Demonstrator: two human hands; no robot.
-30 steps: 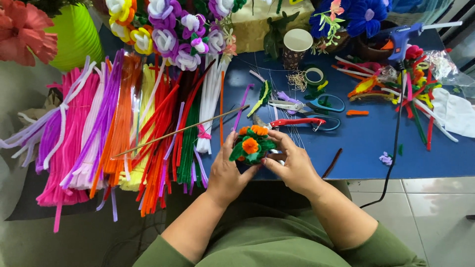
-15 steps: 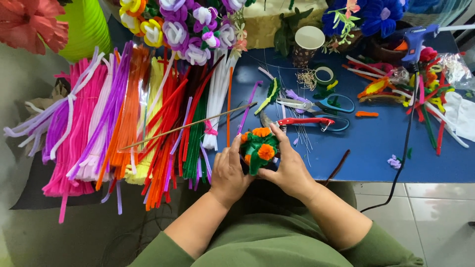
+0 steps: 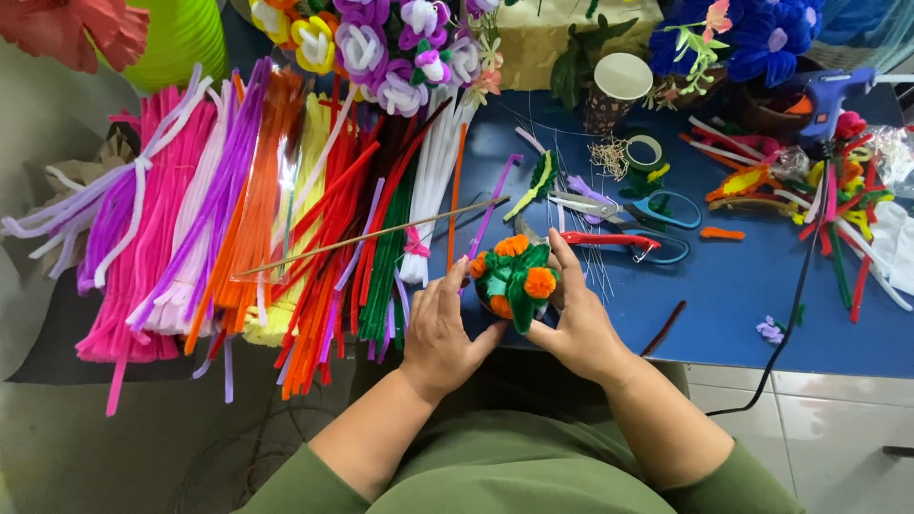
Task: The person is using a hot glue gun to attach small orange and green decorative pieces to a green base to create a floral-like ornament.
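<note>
Both of your hands are closed around a small flower bunch (image 3: 514,281) made of green leaves and orange pompom blooms, held just below the centre of the frame, above the near edge of the blue table (image 3: 724,324). Your left hand (image 3: 443,328) cups it from the left with fingers curled up along its side, and your right hand (image 3: 576,319) grips it from the right, the index finger reaching up past the top of the bunch. To the left, filling the middle-left of the frame, lies a big spread of pipe cleaners (image 3: 238,209) in pink, purple, orange, yellow, red, green and white, with a thin wooden stick (image 3: 371,238) lying across them at a slant. Just above your right hand are red-handled pliers (image 3: 609,241) and blue-handled scissors (image 3: 666,207). Farther up sit a roll of green tape (image 3: 650,150) and a paper cup (image 3: 617,84). In the upper right corner a blue glue gun (image 3: 838,95) rests, its black cord (image 3: 795,314) running down over the table edge. Finished purple and yellow flowers (image 3: 381,48) crowd the top centre.
</note>
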